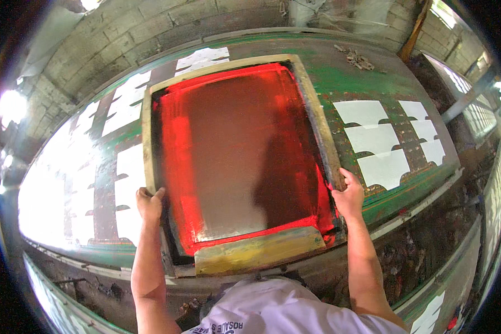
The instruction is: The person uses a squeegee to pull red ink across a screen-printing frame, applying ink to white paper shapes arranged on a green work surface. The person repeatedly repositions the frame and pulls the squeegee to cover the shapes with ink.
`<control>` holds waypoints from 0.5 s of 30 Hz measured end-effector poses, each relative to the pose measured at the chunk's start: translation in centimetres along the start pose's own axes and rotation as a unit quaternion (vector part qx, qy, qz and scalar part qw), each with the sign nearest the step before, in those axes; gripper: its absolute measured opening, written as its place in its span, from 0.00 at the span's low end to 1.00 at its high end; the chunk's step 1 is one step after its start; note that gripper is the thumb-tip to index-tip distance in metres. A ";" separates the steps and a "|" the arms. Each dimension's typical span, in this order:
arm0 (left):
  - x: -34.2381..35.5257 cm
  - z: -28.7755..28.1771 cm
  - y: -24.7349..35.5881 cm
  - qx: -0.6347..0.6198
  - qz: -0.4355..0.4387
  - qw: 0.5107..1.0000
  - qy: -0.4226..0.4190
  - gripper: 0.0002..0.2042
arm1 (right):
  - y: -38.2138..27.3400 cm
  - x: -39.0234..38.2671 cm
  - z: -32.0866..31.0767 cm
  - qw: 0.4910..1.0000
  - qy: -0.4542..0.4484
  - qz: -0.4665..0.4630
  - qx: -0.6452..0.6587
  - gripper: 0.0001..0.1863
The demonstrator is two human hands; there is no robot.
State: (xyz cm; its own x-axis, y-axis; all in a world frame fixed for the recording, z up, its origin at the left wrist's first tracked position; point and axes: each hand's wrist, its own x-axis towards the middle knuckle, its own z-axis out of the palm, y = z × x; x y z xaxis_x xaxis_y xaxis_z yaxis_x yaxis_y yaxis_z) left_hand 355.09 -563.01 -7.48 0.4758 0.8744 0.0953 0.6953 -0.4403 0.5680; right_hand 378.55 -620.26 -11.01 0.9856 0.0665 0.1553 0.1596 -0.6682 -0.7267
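Note:
A large wooden-framed printing screen (228,150) lies in front of me over the long table, its dark mesh bordered by wet-looking red ink. My left hand (150,204) grips the left side of its frame, thumb on top. On the right side, my right hand (349,195) is closed round the frame with the index finger stretched along the wood. A flat board smeared with yellow and grey (259,250) spans the frame's near end. What lies beneath the screen is hidden.
White cut fabric or paper pieces (376,147) lie in rows on the green-and-brown table (339,72), both sides of the screen. Small scraps (357,59) sit at the far right. A block wall (117,44) stands behind; another table (451,289) is at the lower right.

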 end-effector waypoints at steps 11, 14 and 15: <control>-1.7 4.2 2.0 0.005 -0.028 0.999 -0.038 0.24 | 4.8 2.5 -3.9 0.999 -0.043 0.023 -0.009 0.37; -1.7 4.3 2.1 0.039 -0.030 0.998 -0.037 0.25 | 2.7 1.6 -5.0 0.995 -0.051 -0.054 -0.073 0.34; -1.8 4.5 2.2 0.058 -0.030 0.997 -0.032 0.25 | 1.5 0.9 -5.3 0.987 -0.046 -0.103 -0.117 0.33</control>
State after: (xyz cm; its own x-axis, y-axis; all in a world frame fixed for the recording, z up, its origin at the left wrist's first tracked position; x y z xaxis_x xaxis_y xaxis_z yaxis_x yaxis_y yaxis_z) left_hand 358.16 -566.46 -10.04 0.4619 0.8869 0.0100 0.7791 -0.4111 0.4732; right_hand 379.39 -625.12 -8.41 0.9362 0.2783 0.2146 0.3505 -0.7857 -0.5097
